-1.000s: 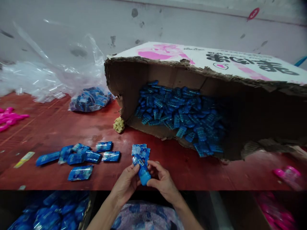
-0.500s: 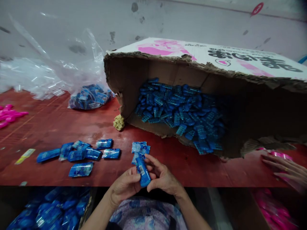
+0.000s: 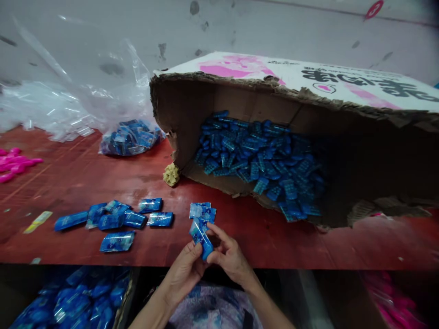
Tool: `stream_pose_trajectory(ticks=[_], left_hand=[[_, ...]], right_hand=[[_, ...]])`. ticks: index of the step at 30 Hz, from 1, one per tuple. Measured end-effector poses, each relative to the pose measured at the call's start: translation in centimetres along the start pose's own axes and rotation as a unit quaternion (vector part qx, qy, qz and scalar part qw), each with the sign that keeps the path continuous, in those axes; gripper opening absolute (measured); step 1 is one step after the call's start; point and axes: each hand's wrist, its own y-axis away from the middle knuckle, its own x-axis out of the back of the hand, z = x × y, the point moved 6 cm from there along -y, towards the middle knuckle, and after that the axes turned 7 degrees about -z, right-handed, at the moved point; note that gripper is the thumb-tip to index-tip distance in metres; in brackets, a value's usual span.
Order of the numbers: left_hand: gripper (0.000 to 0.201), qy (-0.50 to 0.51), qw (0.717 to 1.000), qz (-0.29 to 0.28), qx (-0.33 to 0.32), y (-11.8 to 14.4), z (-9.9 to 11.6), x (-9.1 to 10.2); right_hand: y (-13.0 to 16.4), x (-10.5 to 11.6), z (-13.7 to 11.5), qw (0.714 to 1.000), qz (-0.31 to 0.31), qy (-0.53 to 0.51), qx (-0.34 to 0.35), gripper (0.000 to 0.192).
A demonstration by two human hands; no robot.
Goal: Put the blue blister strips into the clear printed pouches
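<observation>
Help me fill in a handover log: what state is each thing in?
Blue packet: held, tilted
Left hand: gripping it
Right hand: touching its edge
Other packets: loose, some overlapping
Cardboard box: open, torn-edged, partly filled
Clear bag: partly filled
Yellowish lump: crumpled

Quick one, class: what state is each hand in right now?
Left hand: closed, holding a blue packet.
Right hand: partly curled at the same packet; whether it grips cannot be told.
</observation>
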Motion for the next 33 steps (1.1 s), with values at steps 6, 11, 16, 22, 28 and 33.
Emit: stream_pose_trajectory(ticks=[6, 11, 16, 22, 28, 33], left_hand=[[0.013, 0.044, 0.989, 0.115, -0.079, 0.1, 3.0, 2.4], [0.049, 0.104, 0.939, 0.205, -0.256, 2.1, 11.0, 6.2], [0.044, 0.081, 0.931, 0.278, -0.221, 3.1, 11.7, 8.0], [0.009, -0.072, 0.972, 0.208, -0.080, 0.5, 4.7, 5.3], [0.029, -0.151, 0.961, 0.200, -0.113, -0.4, 3.1, 3.8], [0.029, -0.163, 0.958, 0.207, -0.117, -0.8, 4.2, 4.4]], right_hand=[[-0.8, -0.2, -1.7, 0.974, 0.035, 0.213, 0.073, 0.044], [-2.3, 1.3, -1.7, 0.888, 0.096, 0.448, 0.032, 0.030], [-3.5, 1.0, 0.0, 0.806, 0.104, 0.582, -0.024, 0.012], [-4.1, 0.3, 1.1, 0.774, 0.105, 0.624, -0.015, 0.016], [-3.9, 0.7, 0.6, 0.778, 0.101, 0.620, -0.008, 0.006], [-3.7, 0.8, 0.8, 0.787, 0.119, 0.606, -0.002, 0.004]])
